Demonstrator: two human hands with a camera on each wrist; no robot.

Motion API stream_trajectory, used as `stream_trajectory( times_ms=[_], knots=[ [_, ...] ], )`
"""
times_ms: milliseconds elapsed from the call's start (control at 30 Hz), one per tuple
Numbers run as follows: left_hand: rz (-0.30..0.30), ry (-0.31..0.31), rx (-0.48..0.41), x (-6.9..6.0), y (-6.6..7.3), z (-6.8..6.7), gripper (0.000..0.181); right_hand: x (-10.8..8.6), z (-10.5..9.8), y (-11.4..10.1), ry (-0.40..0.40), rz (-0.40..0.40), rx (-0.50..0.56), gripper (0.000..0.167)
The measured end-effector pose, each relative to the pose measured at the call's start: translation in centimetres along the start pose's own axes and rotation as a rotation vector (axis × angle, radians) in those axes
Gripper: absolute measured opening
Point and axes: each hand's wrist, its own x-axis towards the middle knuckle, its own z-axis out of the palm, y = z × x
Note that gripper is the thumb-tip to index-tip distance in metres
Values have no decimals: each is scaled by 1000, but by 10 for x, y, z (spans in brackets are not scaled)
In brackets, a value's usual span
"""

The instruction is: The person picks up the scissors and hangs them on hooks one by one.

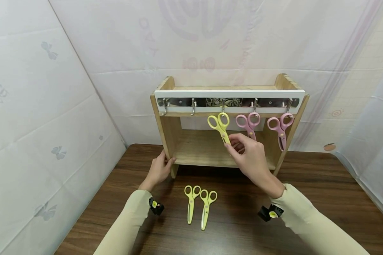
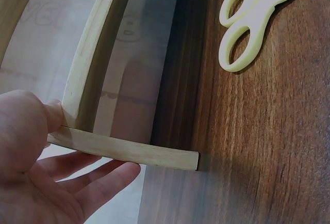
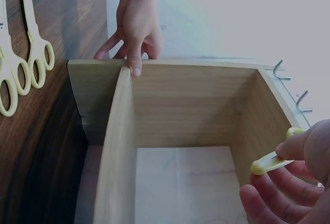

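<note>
My right hand (image 1: 251,156) pinches the blade end of yellow scissors (image 1: 223,131) between thumb and fingers. One finger loop of these scissors is at the middle hook (image 1: 223,103) of the metal rail; I cannot tell whether the hook bears their weight. In the right wrist view only the yellow tip (image 3: 260,166) and a bit more show past the fingers. My left hand (image 1: 159,169) grips the lower left side panel of the wooden shelf (image 1: 198,150), thumb inside and fingers (image 2: 111,185) outside. Pink scissors (image 1: 249,124) and other pink scissors (image 1: 281,129) hang from the two right hooks.
Two pairs of yellow scissors, the left pair (image 1: 190,202) and the right pair (image 1: 206,209), lie on the dark wooden table (image 1: 242,226) before the shelf, loops toward it. Two left hooks (image 1: 193,106) hold nothing. Printed white cloth (image 1: 131,53) hangs behind and beside.
</note>
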Motion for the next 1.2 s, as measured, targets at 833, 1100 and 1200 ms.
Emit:
stream_trajectory(
  times_ms=[833, 1100, 1200],
  knots=[
    [2, -1, 4, 1, 1, 0, 48, -6, 30, 17, 7, 118, 38, 10],
    [6, -1, 5, 1, 0, 0, 49, -8, 29, 16, 0, 124, 33, 10],
    [9, -6, 6, 0, 1, 0, 49, -8, 28, 16, -4, 123, 31, 11]
  ],
)
